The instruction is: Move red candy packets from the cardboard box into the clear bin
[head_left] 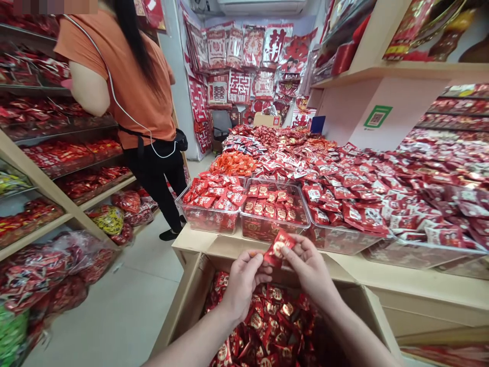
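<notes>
Between my two hands is a small red packet (280, 248) with a gold print, held above an open cardboard box (188, 285). My left hand (244, 280) pinches its left corner between thumb and fingers. On the other side, my right hand (308, 265) grips its right part, thumb on the front. Many red and gold packets (273, 326) lie loose inside the box. Just behind the hands, a clear plastic bin (275, 229) holds similar packets in rows.
More clear bins of red packets (214, 204) line the counter (191, 240). At the left a person in an orange top (141, 92) stands facing shelves (72, 214) of packets. Filled bags (46, 265) lie on the floor. A wooden shelf (382, 71) overhangs at upper right.
</notes>
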`<action>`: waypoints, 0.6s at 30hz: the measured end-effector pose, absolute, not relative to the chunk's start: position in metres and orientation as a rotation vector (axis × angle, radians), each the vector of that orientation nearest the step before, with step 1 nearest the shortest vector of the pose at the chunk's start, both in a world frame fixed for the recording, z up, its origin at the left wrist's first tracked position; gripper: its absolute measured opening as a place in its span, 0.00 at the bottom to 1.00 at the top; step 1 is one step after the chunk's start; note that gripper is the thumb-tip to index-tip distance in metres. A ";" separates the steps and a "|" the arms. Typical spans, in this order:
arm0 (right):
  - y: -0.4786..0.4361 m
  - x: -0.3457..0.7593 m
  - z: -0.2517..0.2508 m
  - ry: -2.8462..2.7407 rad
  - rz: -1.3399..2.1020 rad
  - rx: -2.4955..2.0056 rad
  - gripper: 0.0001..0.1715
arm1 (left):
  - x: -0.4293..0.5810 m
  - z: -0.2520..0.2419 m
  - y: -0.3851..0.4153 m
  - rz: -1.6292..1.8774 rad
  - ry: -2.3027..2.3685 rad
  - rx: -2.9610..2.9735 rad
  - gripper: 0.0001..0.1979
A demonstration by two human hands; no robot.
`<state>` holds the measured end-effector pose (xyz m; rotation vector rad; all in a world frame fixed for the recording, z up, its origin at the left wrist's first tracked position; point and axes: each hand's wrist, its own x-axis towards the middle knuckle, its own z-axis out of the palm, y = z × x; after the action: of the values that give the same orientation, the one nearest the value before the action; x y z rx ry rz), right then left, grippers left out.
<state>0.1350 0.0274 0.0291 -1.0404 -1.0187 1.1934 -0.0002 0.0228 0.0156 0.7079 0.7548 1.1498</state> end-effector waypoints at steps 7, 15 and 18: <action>0.175 0.182 0.070 -1.616 0.431 -1.746 0.27 | -0.007 0.016 0.025 1.065 0.881 0.829 0.06; 0.247 0.177 0.049 -1.686 0.213 -2.041 0.26 | -0.007 0.014 0.023 0.991 0.931 0.902 0.05; 0.245 0.178 0.049 -1.789 0.103 -2.028 0.22 | -0.007 0.015 0.022 0.961 0.939 0.907 0.05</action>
<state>0.1777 0.2446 0.0486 -2.0281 -1.7894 0.1034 -0.0067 0.0217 0.0149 0.9069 0.9388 0.9614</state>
